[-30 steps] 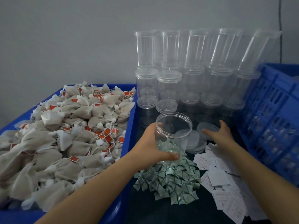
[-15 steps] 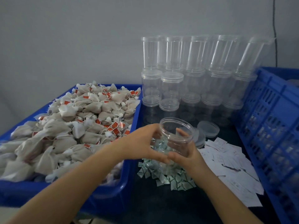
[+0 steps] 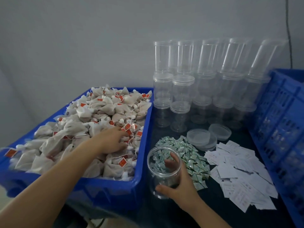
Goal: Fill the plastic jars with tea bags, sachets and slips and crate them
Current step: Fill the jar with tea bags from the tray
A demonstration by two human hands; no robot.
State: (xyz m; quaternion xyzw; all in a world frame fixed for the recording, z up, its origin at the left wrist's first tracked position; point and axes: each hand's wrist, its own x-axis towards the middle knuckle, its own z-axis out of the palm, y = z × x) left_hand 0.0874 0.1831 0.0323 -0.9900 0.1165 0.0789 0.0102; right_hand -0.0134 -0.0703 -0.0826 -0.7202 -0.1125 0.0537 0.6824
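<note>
An open clear plastic jar (image 3: 162,176) stands lidless on the dark table, just right of the blue bin. My right hand (image 3: 178,185) wraps around its right side and holds it. My left hand (image 3: 112,140) lies palm down on the heap of beige tea bags with red tags (image 3: 92,119) in the blue bin (image 3: 139,175), fingers spread over the bags; whether it grips one I cannot tell. Green-white sachets (image 3: 189,153) lie in a pile behind the jar. White paper slips (image 3: 238,175) are spread to the right.
Stacks of clear lidded jars (image 3: 205,89) stand against the grey wall at the back. Loose clear lids (image 3: 207,137) lie in front of them. A blue slatted crate (image 3: 283,129) stands along the right edge.
My left hand has let go of the jar and moved left onto the tea bags. My right hand now holds the jar alone, nearer to me beside the bin.
</note>
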